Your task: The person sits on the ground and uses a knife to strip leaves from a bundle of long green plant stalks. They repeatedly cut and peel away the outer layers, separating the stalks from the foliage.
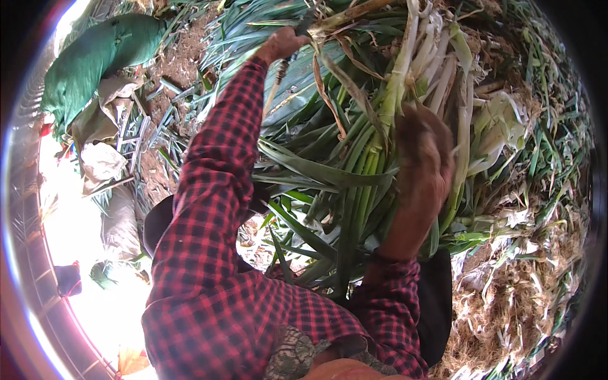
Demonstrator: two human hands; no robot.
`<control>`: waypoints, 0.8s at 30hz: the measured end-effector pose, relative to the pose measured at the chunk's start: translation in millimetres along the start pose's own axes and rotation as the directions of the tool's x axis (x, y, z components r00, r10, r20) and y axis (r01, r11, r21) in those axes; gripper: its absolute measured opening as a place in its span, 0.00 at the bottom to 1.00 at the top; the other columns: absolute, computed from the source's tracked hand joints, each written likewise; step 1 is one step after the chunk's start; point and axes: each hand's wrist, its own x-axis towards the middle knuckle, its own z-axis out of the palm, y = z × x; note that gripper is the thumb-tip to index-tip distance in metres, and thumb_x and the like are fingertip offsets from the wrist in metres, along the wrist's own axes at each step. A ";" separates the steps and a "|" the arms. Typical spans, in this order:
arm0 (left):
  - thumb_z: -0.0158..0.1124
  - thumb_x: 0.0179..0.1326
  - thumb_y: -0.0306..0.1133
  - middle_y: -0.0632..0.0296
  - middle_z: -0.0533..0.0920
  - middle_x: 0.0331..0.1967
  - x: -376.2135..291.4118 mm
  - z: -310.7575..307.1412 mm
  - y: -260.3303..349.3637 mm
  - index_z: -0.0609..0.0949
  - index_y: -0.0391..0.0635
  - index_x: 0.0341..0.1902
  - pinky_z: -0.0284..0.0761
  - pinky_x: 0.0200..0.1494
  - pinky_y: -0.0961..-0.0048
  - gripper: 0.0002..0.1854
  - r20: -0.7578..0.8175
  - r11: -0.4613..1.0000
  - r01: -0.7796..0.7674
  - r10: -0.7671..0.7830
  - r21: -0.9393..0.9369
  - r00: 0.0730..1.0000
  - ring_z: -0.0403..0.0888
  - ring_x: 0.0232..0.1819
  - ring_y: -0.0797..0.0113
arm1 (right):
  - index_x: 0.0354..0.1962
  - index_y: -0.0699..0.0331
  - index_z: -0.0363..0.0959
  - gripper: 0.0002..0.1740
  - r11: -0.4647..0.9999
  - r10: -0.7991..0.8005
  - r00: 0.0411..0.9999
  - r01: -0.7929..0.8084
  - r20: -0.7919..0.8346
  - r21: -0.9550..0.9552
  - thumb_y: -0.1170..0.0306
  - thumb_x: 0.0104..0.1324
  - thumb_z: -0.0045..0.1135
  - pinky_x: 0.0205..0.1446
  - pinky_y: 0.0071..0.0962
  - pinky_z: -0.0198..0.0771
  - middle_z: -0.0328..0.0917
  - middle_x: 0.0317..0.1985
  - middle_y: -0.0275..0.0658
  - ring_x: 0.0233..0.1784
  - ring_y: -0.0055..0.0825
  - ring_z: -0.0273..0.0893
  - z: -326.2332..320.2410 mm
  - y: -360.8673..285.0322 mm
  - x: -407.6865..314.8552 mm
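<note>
My left hand [285, 45] is at the upper middle, closed around a slender tool [281, 71]. Its dark upper end rises past my fist, and a thin, light brown length shows below; I cannot tell its exact kind. My right hand [425, 149], blurred, is beside the pale stems of large green onions [398, 90]. Whether its fingers grip a stem is unclear. Long green onion leaves [354, 209] hang down between my forearms. Dry brown leaves [320, 85] lie among the stalks between my hands.
More green onion leaves [237, 42] spread out at the upper left. A filled green sack [107, 45] lies on the soil at far left, near crumpled tan sacking [95, 118]. Trimmed roots and leaf scraps [508, 304] cover the ground at right.
</note>
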 end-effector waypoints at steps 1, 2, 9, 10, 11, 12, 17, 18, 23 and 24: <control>0.63 0.57 0.54 0.42 0.84 0.29 0.1 11.3 -5.9 0.85 0.36 0.38 0.76 0.42 0.54 0.27 -0.057 0.985 0.023 -0.033 -0.168 0.998 0.84 0.34 0.49 | 0.65 0.72 0.64 0.24 0.959 0.166 0.977 -0.192 0.137 0.206 0.73 0.74 0.50 0.63 0.35 0.73 0.77 0.57 0.49 0.54 0.35 0.79 15.1 9.5 11.9; 0.62 0.58 0.54 0.42 0.85 0.32 6.8 17.0 -9.0 0.85 0.36 0.40 0.76 0.43 0.55 0.27 -0.033 0.986 0.041 -0.047 -0.163 0.998 0.84 0.36 0.48 | 0.65 0.73 0.63 0.24 0.833 0.244 0.896 -0.389 0.370 0.393 0.72 0.75 0.49 0.63 0.35 0.74 0.76 0.58 0.49 0.54 0.36 0.79 27.9 21.3 26.0; 0.63 0.60 0.50 0.46 0.85 0.34 24.1 -12.7 -18.4 0.84 0.39 0.42 0.75 0.43 0.57 0.23 0.035 0.979 0.004 0.003 -0.203 0.999 0.81 0.36 0.52 | 0.67 0.72 0.60 0.27 0.875 0.430 0.890 -0.452 0.153 0.174 0.68 0.76 0.51 0.72 0.38 0.66 0.68 0.66 0.49 0.69 0.40 0.69 62.5 133.0 93.1; 0.63 0.60 0.49 0.47 0.85 0.34 16.7 -12.7 -15.5 0.85 0.39 0.41 0.75 0.43 0.57 0.23 0.092 0.973 0.000 0.022 -0.230 0.995 0.81 0.35 0.54 | 0.68 0.71 0.59 0.27 0.875 0.452 0.887 -0.461 0.094 0.148 0.68 0.76 0.51 0.74 0.40 0.65 0.67 0.68 0.49 0.71 0.41 0.68 61.8 141.2 95.6; 0.63 0.60 0.49 0.54 0.83 0.34 7.0 -12.9 -12.3 0.85 0.40 0.43 0.74 0.40 0.60 0.22 0.124 0.946 0.107 -0.071 -0.307 0.990 0.79 0.35 0.59 | 0.67 0.69 0.60 0.28 0.887 0.426 0.898 -0.438 0.107 0.147 0.64 0.77 0.51 0.73 0.37 0.64 0.67 0.68 0.46 0.71 0.40 0.68 62.3 149.6 95.3; 0.62 0.59 0.49 0.60 0.82 0.34 -4.4 -12.1 -7.9 0.84 0.41 0.44 0.73 0.37 0.63 0.22 0.148 0.909 0.204 -0.160 -0.363 0.976 0.77 0.35 0.63 | 0.68 0.66 0.61 0.29 0.903 0.418 0.898 -0.427 0.137 0.041 0.58 0.77 0.51 0.72 0.33 0.63 0.67 0.68 0.44 0.71 0.37 0.67 62.7 156.0 97.6; 0.65 0.63 0.42 0.61 0.83 0.41 -82.4 40.2 46.5 0.81 0.36 0.52 0.74 0.48 0.70 0.22 0.227 0.870 0.163 -0.061 -0.466 0.972 0.78 0.43 0.70 | 0.56 0.61 0.73 0.23 0.838 0.530 0.848 -0.528 0.022 0.136 0.55 0.73 0.58 0.55 0.26 0.73 0.80 0.51 0.33 0.53 0.24 0.79 63.1 184.5 114.9; 0.64 0.64 0.42 0.61 0.84 0.42 -92.6 43.8 57.6 0.80 0.36 0.53 0.74 0.50 0.70 0.22 0.252 0.850 0.172 -0.049 -0.498 0.967 0.79 0.44 0.69 | 0.60 0.60 0.70 0.26 0.867 0.460 0.882 -0.471 0.102 0.165 0.55 0.71 0.60 0.54 0.28 0.73 0.79 0.52 0.33 0.54 0.25 0.78 60.6 187.3 115.5; 0.53 0.71 0.34 0.48 0.86 0.41 -160.2 -10.5 87.4 0.76 0.29 0.54 0.77 0.60 0.59 0.18 0.190 0.086 0.178 0.165 -0.980 0.968 0.85 0.50 0.50 | 0.64 0.54 0.66 0.29 0.937 0.214 0.964 -0.249 0.161 0.245 0.58 0.70 0.63 0.43 0.25 0.74 0.77 0.49 0.31 0.45 0.21 0.76 51.8 166.3 84.0; 0.52 0.72 0.35 0.47 0.85 0.41 -169.3 -23.0 98.4 0.76 0.30 0.54 0.78 0.57 0.58 0.19 0.195 0.115 0.181 0.127 -0.977 0.973 0.85 0.48 0.51 | 0.62 0.53 0.68 0.26 0.956 0.128 0.982 -0.159 0.138 0.246 0.58 0.71 0.62 0.37 0.22 0.74 0.77 0.46 0.29 0.39 0.18 0.77 49.2 156.1 70.3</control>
